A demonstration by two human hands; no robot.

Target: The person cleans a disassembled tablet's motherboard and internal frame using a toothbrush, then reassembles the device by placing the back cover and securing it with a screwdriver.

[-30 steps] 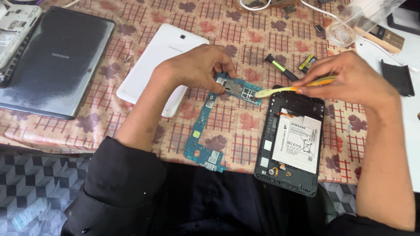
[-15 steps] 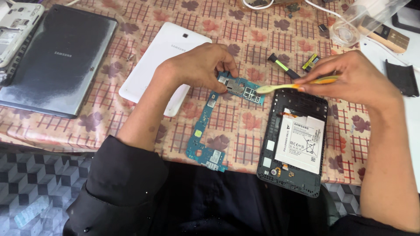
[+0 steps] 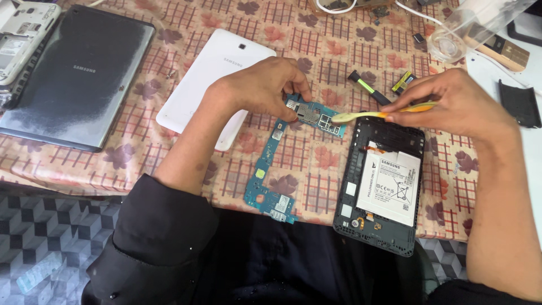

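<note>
Currently left hand [image 3: 265, 90] is pinning the blue circuit board [image 3: 293, 158] on the tablecloth [image 3: 169, 152], right hand [image 3: 457, 101] pinching a yellow toothbrush [image 3: 378, 116], brushing its top end; next needs light strokes.

On the tabletop [image 3: 316, 51] the circuit board [image 3: 282, 164] lies near the front edge, with the opened tablet body [image 3: 379, 186] just to its right and the tablet back cover [image 3: 212, 79] behind and to its left, partly under the left hand [image 3: 265, 87]. That hand rests on the board's far end, and the right hand [image 3: 460, 104], above the tablet body's far end, holds a toothbrush [image 3: 372, 116] whose head touches the same end of the board. A larger tablet [image 3: 73, 73] lies at the far left, and a small tool [image 3: 368, 86] lies just behind the tablet body.
</note>
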